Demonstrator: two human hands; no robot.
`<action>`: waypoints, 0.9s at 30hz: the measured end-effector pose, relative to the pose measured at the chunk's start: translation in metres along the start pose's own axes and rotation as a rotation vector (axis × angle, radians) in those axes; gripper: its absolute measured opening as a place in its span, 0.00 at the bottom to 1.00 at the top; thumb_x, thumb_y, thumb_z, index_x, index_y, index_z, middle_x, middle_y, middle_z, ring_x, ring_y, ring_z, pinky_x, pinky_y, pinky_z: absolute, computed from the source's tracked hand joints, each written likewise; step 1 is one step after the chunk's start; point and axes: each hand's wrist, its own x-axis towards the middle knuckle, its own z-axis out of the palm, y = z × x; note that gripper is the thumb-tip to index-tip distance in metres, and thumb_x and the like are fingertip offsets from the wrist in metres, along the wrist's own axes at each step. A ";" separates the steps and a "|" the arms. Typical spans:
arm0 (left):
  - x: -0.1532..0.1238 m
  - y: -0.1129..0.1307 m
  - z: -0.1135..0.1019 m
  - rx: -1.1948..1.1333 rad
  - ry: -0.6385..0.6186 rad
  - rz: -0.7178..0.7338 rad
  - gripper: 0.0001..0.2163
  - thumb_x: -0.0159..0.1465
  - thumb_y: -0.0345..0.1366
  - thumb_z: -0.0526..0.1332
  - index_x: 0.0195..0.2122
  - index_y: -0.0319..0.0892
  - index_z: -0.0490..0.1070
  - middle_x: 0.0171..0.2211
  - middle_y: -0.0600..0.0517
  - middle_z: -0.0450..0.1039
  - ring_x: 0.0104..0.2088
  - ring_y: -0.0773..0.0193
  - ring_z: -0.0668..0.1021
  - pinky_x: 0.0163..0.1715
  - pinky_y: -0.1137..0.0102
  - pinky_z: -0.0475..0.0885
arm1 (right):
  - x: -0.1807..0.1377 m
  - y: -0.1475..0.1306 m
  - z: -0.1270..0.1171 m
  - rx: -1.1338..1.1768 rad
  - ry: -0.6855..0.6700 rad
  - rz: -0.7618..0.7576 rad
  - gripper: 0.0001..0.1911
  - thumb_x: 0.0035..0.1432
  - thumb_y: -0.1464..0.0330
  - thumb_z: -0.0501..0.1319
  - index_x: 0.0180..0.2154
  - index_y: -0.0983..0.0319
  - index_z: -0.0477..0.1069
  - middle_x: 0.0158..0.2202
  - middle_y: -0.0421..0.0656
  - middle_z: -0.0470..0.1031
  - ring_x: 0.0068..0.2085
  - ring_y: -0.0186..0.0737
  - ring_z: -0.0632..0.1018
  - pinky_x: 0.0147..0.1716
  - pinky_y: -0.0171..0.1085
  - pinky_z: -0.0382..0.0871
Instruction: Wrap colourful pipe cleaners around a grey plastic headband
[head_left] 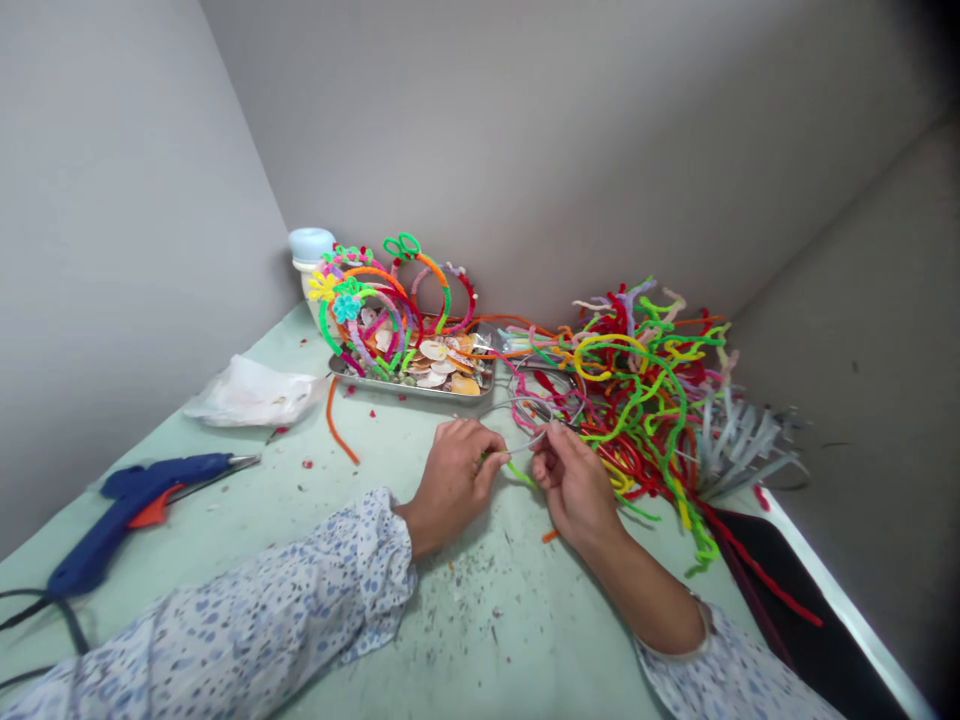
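Note:
My left hand is closed in a pinch on one end of a thin grey wire hoop, above the middle of the table. Closed on the hoop's other side is my right hand, its thumb and index finger pressed together. The hoop curves up behind both hands, and its far part blends into the clutter. Between the hands lies a bright green pipe cleaner, partly hidden by my left fingers; whether I grip it I cannot tell. A short orange piece rests by my right wrist.
Behind my hands stands a metal tray with shells and several colourful pipe-cleaner headbands. A tangled heap of pipe cleaners spreads at right. A blue glue gun, a white plastic bag and a light-blue-lidded container are at left.

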 end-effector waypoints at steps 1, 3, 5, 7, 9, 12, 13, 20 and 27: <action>0.000 0.000 0.000 -0.007 -0.021 0.006 0.06 0.65 0.35 0.56 0.32 0.41 0.69 0.31 0.52 0.70 0.36 0.62 0.70 0.43 0.64 0.61 | 0.000 0.000 0.000 0.001 -0.004 0.005 0.13 0.52 0.60 0.66 0.28 0.63 0.72 0.19 0.35 0.67 0.17 0.24 0.66 0.13 0.24 0.55; 0.001 -0.001 0.001 -0.029 -0.058 0.006 0.07 0.65 0.36 0.56 0.32 0.41 0.69 0.31 0.52 0.71 0.37 0.62 0.70 0.43 0.64 0.61 | 0.000 -0.001 -0.001 0.006 -0.012 0.018 0.12 0.52 0.60 0.67 0.29 0.63 0.72 0.18 0.34 0.65 0.16 0.23 0.64 0.13 0.24 0.55; 0.001 -0.002 0.002 -0.059 -0.083 -0.008 0.07 0.65 0.36 0.56 0.32 0.41 0.69 0.32 0.52 0.71 0.36 0.62 0.71 0.43 0.65 0.61 | 0.001 -0.001 -0.001 0.010 -0.014 0.016 0.12 0.51 0.60 0.67 0.28 0.63 0.72 0.18 0.34 0.65 0.16 0.23 0.64 0.13 0.23 0.55; 0.001 -0.003 0.003 -0.083 -0.095 -0.026 0.07 0.64 0.37 0.57 0.31 0.41 0.69 0.32 0.53 0.72 0.36 0.62 0.71 0.44 0.64 0.61 | 0.001 -0.001 -0.002 0.010 -0.014 0.004 0.13 0.51 0.60 0.67 0.28 0.63 0.72 0.18 0.34 0.65 0.16 0.23 0.64 0.13 0.23 0.55; 0.002 -0.003 0.003 -0.097 -0.097 -0.039 0.07 0.64 0.37 0.57 0.31 0.41 0.70 0.32 0.53 0.72 0.36 0.62 0.71 0.44 0.64 0.62 | 0.002 -0.001 -0.002 0.007 -0.012 -0.004 0.13 0.51 0.59 0.67 0.28 0.63 0.72 0.19 0.34 0.66 0.16 0.23 0.64 0.14 0.23 0.55; 0.002 -0.002 0.002 -0.096 -0.100 -0.039 0.07 0.64 0.37 0.56 0.31 0.41 0.70 0.31 0.52 0.73 0.36 0.62 0.71 0.44 0.64 0.62 | 0.002 -0.001 -0.002 0.011 -0.010 0.010 0.13 0.50 0.60 0.67 0.28 0.63 0.72 0.18 0.34 0.65 0.16 0.23 0.64 0.14 0.23 0.56; 0.002 -0.002 0.002 -0.090 -0.104 -0.034 0.07 0.64 0.37 0.56 0.31 0.41 0.70 0.31 0.52 0.72 0.36 0.62 0.71 0.44 0.64 0.62 | 0.002 -0.001 -0.002 0.012 -0.010 0.017 0.12 0.51 0.60 0.67 0.29 0.63 0.72 0.18 0.33 0.65 0.16 0.23 0.64 0.14 0.23 0.55; 0.001 -0.001 0.000 -0.099 -0.146 -0.008 0.07 0.64 0.34 0.55 0.31 0.41 0.69 0.31 0.52 0.71 0.36 0.62 0.71 0.43 0.65 0.62 | 0.001 -0.001 -0.001 0.007 -0.007 0.034 0.13 0.49 0.61 0.68 0.28 0.64 0.72 0.17 0.33 0.65 0.16 0.23 0.63 0.13 0.24 0.54; 0.003 -0.005 0.004 -0.231 -0.165 -0.056 0.06 0.63 0.36 0.56 0.31 0.41 0.69 0.31 0.53 0.71 0.35 0.63 0.72 0.41 0.67 0.64 | -0.001 -0.003 -0.001 0.012 0.002 0.028 0.12 0.49 0.61 0.68 0.29 0.64 0.72 0.19 0.33 0.65 0.16 0.23 0.63 0.14 0.23 0.55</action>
